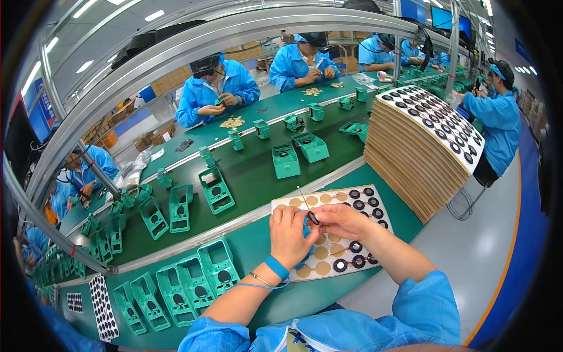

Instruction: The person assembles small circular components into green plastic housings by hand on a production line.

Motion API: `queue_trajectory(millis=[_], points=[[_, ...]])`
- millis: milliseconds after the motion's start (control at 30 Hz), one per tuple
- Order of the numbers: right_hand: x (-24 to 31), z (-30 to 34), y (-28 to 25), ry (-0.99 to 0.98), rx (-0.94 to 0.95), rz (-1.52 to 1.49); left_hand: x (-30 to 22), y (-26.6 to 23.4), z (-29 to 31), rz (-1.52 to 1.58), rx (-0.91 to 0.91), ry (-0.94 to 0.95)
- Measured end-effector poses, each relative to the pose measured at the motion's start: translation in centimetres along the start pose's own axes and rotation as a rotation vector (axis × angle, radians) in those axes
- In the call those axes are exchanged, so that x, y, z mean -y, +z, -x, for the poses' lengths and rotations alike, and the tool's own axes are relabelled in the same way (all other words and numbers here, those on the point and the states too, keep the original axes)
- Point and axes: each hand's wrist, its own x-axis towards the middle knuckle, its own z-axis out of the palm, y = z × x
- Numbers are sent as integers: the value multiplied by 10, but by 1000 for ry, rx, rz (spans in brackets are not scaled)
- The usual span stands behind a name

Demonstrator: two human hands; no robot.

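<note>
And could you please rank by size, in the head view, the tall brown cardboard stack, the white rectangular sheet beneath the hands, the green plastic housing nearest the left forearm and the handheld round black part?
Largest to smallest:
Tall cardboard stack
White sheet
Green plastic housing
Round black part

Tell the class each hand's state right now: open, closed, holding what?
Left hand: curled at the black round piece; grip unclear.
Right hand: closed, pinching that piece.

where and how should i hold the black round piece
Pinch the black round piece by its outer rim, ideally from the right with the right hand. It looks thin and is tilted, which should leave an edge to grip, while the thin wire rises toward its upper left.
</note>
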Motion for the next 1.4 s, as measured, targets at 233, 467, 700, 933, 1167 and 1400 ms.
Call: queue_trajectory(millis=[233, 467, 700, 933, 1167, 1400], points=[[16, 2, -3, -16, -109, 95, 21, -21, -23, 55, 236, 72], [28, -11, 13, -186, -232, 276, 231, -37, -45, -471, 172, -912], [19, -26, 31, -261, -223, 346, 343, -22, -1, -346, 281, -1023], [10, -28, 42, -484, -255, 490, 204, -27, -35, 774, -52, -1023], [-1, -9, 110, -770, -310, 1262, 48, -92, 20, 1001, 218, -938], [-24, 18, 140, -683, -243, 1534, 9, -101, 74, 990, 104, -722]])
